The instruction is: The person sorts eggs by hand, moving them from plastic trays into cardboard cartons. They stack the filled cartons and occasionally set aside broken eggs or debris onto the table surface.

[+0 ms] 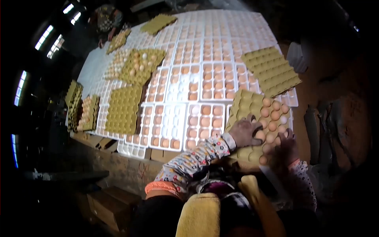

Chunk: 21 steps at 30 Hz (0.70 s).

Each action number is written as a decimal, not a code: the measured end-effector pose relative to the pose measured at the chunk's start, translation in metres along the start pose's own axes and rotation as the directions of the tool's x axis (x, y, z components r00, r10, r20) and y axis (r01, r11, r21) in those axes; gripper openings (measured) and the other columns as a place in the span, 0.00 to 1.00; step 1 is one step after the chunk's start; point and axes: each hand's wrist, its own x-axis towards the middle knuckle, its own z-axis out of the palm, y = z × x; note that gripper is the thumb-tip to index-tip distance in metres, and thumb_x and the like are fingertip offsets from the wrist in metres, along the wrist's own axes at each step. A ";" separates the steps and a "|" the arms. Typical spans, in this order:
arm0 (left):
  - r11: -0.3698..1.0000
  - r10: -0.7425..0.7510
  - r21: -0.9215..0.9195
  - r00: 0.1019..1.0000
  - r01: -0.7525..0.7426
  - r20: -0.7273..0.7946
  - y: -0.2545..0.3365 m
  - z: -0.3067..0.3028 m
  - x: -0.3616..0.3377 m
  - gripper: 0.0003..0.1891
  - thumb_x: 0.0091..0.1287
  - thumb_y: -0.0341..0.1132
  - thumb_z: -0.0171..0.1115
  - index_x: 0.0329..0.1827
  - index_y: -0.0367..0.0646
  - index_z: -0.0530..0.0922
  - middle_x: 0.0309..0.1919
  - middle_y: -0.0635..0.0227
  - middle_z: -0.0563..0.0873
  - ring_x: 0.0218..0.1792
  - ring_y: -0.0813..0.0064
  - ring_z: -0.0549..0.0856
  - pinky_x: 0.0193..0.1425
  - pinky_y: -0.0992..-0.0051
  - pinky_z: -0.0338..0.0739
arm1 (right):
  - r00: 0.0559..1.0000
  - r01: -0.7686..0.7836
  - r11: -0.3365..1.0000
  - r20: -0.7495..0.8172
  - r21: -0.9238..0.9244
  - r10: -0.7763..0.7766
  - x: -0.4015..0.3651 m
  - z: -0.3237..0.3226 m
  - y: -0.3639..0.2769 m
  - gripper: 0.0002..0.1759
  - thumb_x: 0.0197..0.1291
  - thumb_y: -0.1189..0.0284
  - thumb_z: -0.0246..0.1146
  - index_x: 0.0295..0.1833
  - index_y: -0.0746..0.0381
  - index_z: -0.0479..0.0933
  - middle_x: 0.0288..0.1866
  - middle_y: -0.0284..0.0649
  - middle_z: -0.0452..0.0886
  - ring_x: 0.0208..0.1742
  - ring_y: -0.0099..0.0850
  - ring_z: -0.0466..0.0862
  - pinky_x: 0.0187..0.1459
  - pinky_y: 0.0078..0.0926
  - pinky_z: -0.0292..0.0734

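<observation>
A brown cardboard egg tray (pixel 246 103) lies at the table's near right corner, partly filled with brown eggs (pixel 272 115) on its right side. My left hand (pixel 245 131) rests on that tray with its fingers closed around an egg (pixel 260 135). My right hand (pixel 287 143) hovers at the tray's near right edge over the eggs; its fingers are blurred, and whether it holds an egg I cannot tell. Both arms wear patterned sleeves.
White plastic trays (pixel 205 120) with eggs cover the long table. Empty cardboard trays (pixel 271 70) (pixel 123 109) lie on top of them. Another cardboard tray holds eggs (pixel 141 63). Stacked trays (pixel 74 103) stand at the left edge. A person (pixel 106 19) works at the far end. Boxes (pixel 103 203) sit below.
</observation>
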 end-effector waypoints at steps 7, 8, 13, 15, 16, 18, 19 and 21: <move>0.971 -0.196 -0.172 0.961 0.163 -0.196 -0.122 -0.057 -0.194 0.35 0.49 0.46 0.76 0.62 0.48 0.74 0.57 0.53 0.72 0.48 0.53 0.81 0.52 0.62 0.79 | 0.977 -0.181 0.911 0.170 0.372 0.125 0.027 -0.031 -0.002 0.24 0.43 0.67 0.72 0.49 0.60 0.79 0.44 0.48 0.79 0.44 0.47 0.81 0.46 0.39 0.76; 0.948 -0.300 -0.173 0.933 0.268 -0.197 -0.145 -0.078 -0.218 0.35 0.49 0.46 0.77 0.61 0.48 0.74 0.57 0.53 0.73 0.49 0.53 0.80 0.51 0.61 0.80 | 0.968 -0.232 0.806 0.209 0.545 0.137 0.038 -0.047 -0.027 0.22 0.45 0.67 0.71 0.48 0.61 0.79 0.43 0.49 0.80 0.44 0.46 0.81 0.46 0.38 0.76; 0.861 -0.141 0.486 0.988 0.151 -0.057 -0.255 -0.121 -0.243 0.27 0.56 0.48 0.67 0.60 0.56 0.74 0.59 0.55 0.71 0.53 0.53 0.76 0.53 0.62 0.77 | 0.962 0.091 0.794 0.152 0.601 -0.226 0.104 -0.044 -0.216 0.16 0.55 0.69 0.65 0.47 0.66 0.78 0.39 0.48 0.82 0.40 0.36 0.82 0.45 0.29 0.76; 0.850 -0.012 0.524 0.994 -0.048 0.111 -0.288 -0.117 -0.227 0.29 0.57 0.47 0.67 0.63 0.58 0.72 0.61 0.59 0.70 0.51 0.57 0.76 0.53 0.64 0.77 | 0.921 -0.258 0.403 0.349 0.878 -0.170 0.125 -0.001 -0.302 0.19 0.58 0.68 0.63 0.53 0.65 0.77 0.39 0.48 0.83 0.40 0.36 0.83 0.45 0.29 0.77; 0.849 0.018 0.516 0.981 -0.117 0.192 -0.296 -0.117 -0.219 0.31 0.56 0.47 0.68 0.65 0.60 0.71 0.61 0.60 0.70 0.51 0.58 0.76 0.53 0.64 0.77 | 0.933 -0.146 0.445 0.273 0.884 -0.236 0.128 0.010 -0.332 0.20 0.59 0.66 0.62 0.56 0.62 0.76 0.43 0.46 0.84 0.38 0.40 0.85 0.42 0.31 0.79; 0.910 -0.030 0.412 0.980 -0.054 0.194 -0.301 -0.128 -0.207 0.31 0.58 0.49 0.67 0.66 0.56 0.71 0.58 0.60 0.73 0.52 0.59 0.78 0.53 0.64 0.77 | 0.929 0.183 0.598 0.062 0.781 -0.364 0.127 0.059 -0.373 0.22 0.58 0.66 0.63 0.58 0.59 0.75 0.49 0.43 0.84 0.40 0.44 0.86 0.40 0.36 0.81; 0.949 -0.056 0.316 0.986 0.002 0.160 -0.307 -0.130 -0.202 0.30 0.59 0.49 0.66 0.66 0.55 0.71 0.57 0.60 0.74 0.52 0.59 0.79 0.53 0.64 0.77 | 0.892 0.317 0.712 0.057 0.627 -0.448 0.127 0.086 -0.384 0.22 0.58 0.66 0.64 0.59 0.59 0.75 0.49 0.43 0.84 0.41 0.45 0.86 0.39 0.37 0.81; 0.986 -0.138 0.093 0.990 0.136 0.014 -0.311 -0.135 -0.189 0.28 0.62 0.48 0.64 0.64 0.49 0.71 0.51 0.58 0.78 0.52 0.57 0.81 0.53 0.62 0.77 | 0.878 0.356 0.802 0.121 0.479 -0.462 0.137 0.077 -0.400 0.20 0.56 0.68 0.65 0.56 0.59 0.77 0.44 0.45 0.84 0.39 0.43 0.86 0.39 0.37 0.81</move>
